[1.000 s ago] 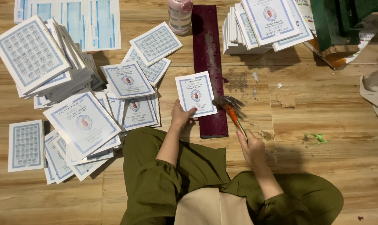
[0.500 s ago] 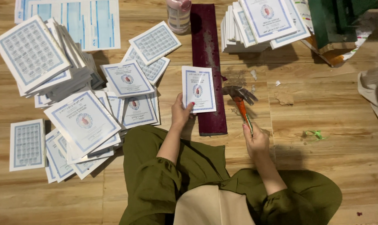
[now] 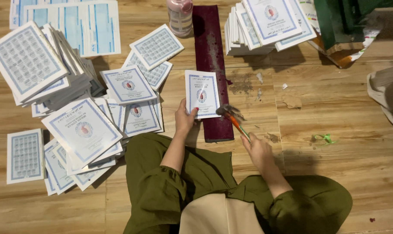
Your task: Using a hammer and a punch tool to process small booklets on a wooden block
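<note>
Here, piles of booklets [image 3: 81, 130] lie left of the dark board [image 3: 213, 73]. The left hand [image 3: 185, 119] grips one booklet [image 3: 201, 93] on the board's left edge, long side up and down. Just right, the right hand [image 3: 258, 149] grips a hammer [image 3: 232, 116], its head by the booklet's bottom corner. Bare floor [image 3: 335, 112] lies right.

Left hand [image 3: 185, 119] reaches forward, fingers pressed flat, thumb spread. Right hand [image 3: 258, 149] closed in a fist, wrist cocked, forearm angled inward. Both sleeves olive green.
</note>
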